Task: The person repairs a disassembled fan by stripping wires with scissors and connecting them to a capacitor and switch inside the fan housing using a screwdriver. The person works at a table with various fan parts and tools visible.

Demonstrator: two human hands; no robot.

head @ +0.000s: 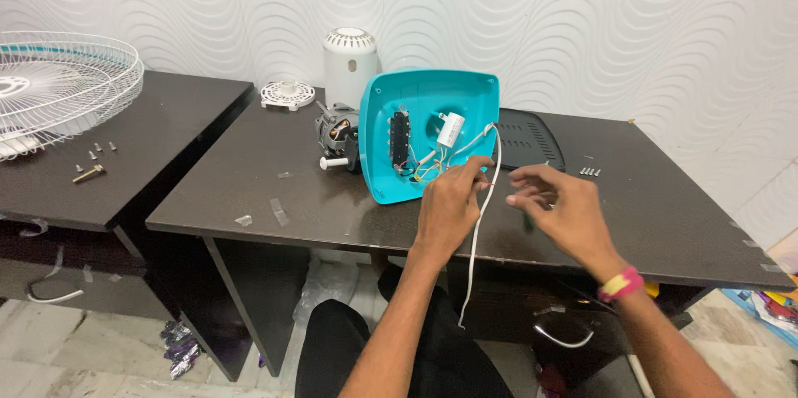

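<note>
A turquoise fan base shell (pixel 420 95) stands on edge on the dark table (pixel 249 199), its open inside facing me, with a black switch block, a white capacitor and thin wires inside. My left hand (pixel 449 203) pinches the thin wires at the shell's lower right, beside a white power cord (pixel 480 215) that hangs over the table's front edge. My right hand (pixel 557 207) hovers just right of the cord with fingers spread and blurred, holding nothing I can make out. A fan motor (pixel 337 136) lies just left of the shell.
A white motor cover (pixel 349 61) and a white round cap (pixel 288 95) stand at the back. A black base plate (pixel 532 139) lies behind my right hand, small screws (pixel 590 171) beside it. On the left table rest a white fan grille (pixel 58 86) and bolts (pixel 90 167).
</note>
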